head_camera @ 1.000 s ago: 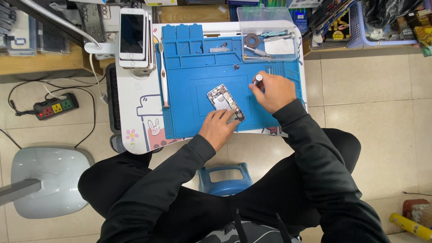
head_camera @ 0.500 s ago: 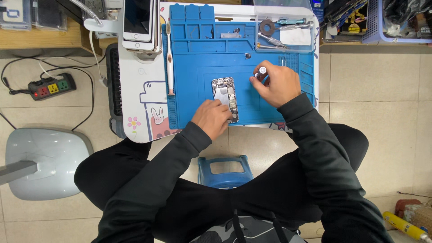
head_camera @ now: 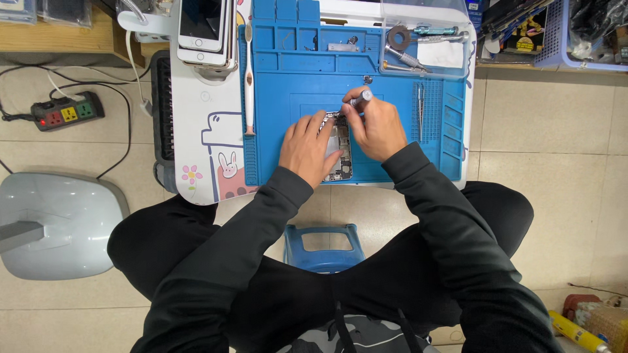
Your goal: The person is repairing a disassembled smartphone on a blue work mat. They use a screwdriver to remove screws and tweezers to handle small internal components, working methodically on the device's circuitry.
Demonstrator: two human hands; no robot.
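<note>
Opened phone: lies on my blue repair mat, near its front edge, between both my hands. My left hand: flat on the phone's left side, fingers spread and pressing it down. My right hand: fingers closed around a silver screwdriver, tip at the phone's top end. Tweezers: on the mat, right of my hand. Stacked phones: far left corner of the table

White phones stacked, power strip on floor, blue stool, purple basket
</note>
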